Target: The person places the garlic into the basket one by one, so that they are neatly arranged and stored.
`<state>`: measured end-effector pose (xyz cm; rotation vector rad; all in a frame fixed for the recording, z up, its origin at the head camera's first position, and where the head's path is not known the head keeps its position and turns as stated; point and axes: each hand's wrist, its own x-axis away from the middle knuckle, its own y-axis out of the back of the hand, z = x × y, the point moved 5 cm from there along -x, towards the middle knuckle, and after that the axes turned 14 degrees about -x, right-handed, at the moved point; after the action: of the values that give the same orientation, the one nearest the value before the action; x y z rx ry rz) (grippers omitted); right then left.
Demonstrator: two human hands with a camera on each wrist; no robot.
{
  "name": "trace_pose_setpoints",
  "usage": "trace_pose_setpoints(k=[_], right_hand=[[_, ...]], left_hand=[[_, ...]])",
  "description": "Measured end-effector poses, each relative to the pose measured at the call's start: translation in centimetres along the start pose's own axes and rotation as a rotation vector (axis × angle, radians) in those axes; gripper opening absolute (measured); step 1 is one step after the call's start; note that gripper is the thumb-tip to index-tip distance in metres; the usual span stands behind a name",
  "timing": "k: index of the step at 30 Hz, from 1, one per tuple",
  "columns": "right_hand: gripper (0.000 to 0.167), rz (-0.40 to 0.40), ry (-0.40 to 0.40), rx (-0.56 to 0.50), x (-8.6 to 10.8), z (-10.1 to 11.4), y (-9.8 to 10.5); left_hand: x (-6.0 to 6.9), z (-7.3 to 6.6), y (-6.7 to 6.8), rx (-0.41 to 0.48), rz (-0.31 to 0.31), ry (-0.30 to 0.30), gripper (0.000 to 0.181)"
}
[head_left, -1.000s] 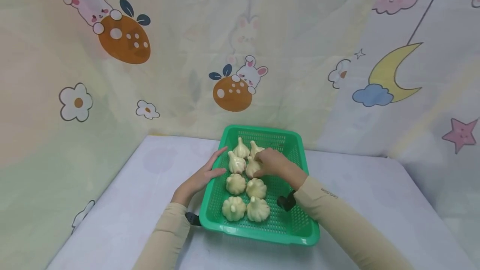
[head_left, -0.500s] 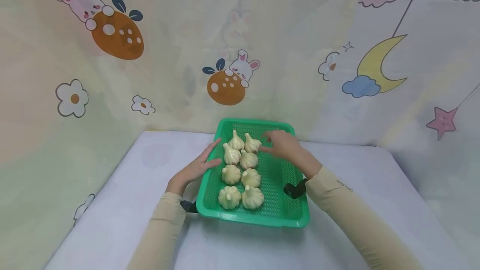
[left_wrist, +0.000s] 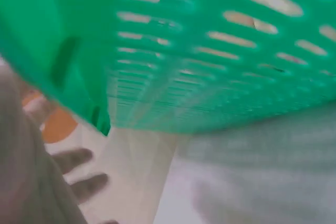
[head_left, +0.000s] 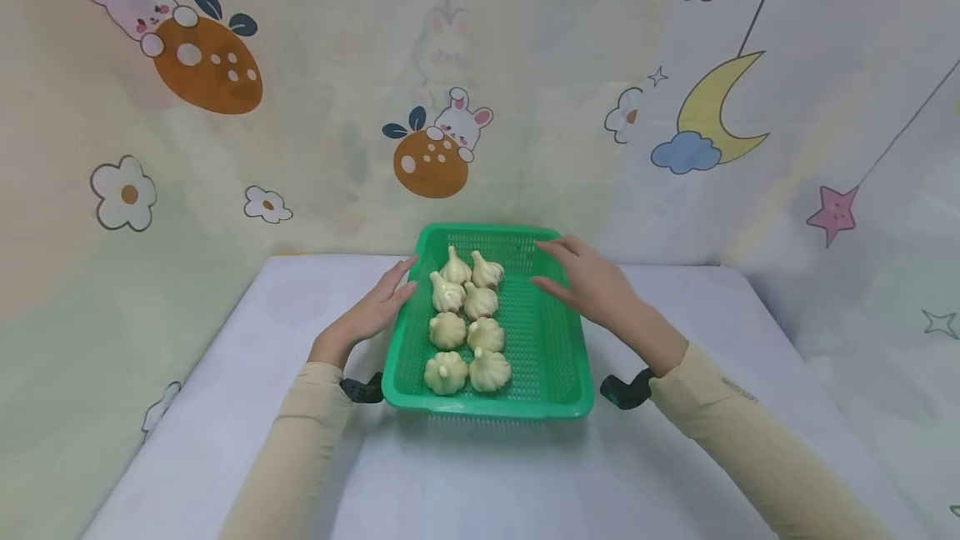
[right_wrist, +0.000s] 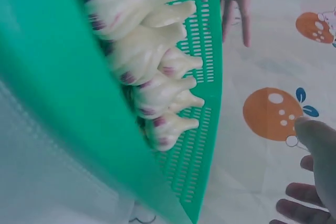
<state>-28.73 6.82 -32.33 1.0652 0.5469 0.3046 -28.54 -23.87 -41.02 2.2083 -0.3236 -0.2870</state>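
Note:
Several white garlic bulbs point(head_left: 489, 371) stand in two columns in the left part of a green plastic basket point(head_left: 487, 410) with a slotted floor. In the right wrist view the same garlic bulbs point(right_wrist: 157, 90) show purple marks at their bases. My left hand point(head_left: 366, 312) is at the basket's left rim, fingers extended; whether it bears on the rim is hard to tell. Straight fingers point(left_wrist: 89, 187) show outside the basket wall in the left wrist view. My right hand point(head_left: 596, 283) hovers by the right rim, thumb and fingers spread apart, holding nothing.
The basket stands on a white-covered table point(head_left: 465, 482). Behind it hangs a printed cloth point(head_left: 330, 90) with rabbits, flowers and a moon. A black wrist camera point(head_left: 626, 390) sits beside the basket's right side, another wrist camera point(head_left: 363, 388) beside its left.
My right hand has let go of a garlic bulb in the upper right of the group and moved right to the rim. The left hand stays by the left rim. The head view has shifted.

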Motion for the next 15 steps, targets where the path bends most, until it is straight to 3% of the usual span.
trace_pose_setpoints(k=[5,9,15], right_hand=[[0.064,-0.066,0.05,0.022,1.2,-0.8,0.8],[0.066,-0.153,0.067,0.05,2.2,-2.9,0.7],[0.079,-0.303,0.099,0.121,3.5,-6.7,0.7]], left_hand=[[-0.1,-0.2,1.2,-0.229,-0.06,0.097,0.057],[0.1,0.0,2.3,-0.393,-0.126,0.148,0.06],[-0.5,-0.1,3.7,-0.66,-0.325,0.106,0.059]])
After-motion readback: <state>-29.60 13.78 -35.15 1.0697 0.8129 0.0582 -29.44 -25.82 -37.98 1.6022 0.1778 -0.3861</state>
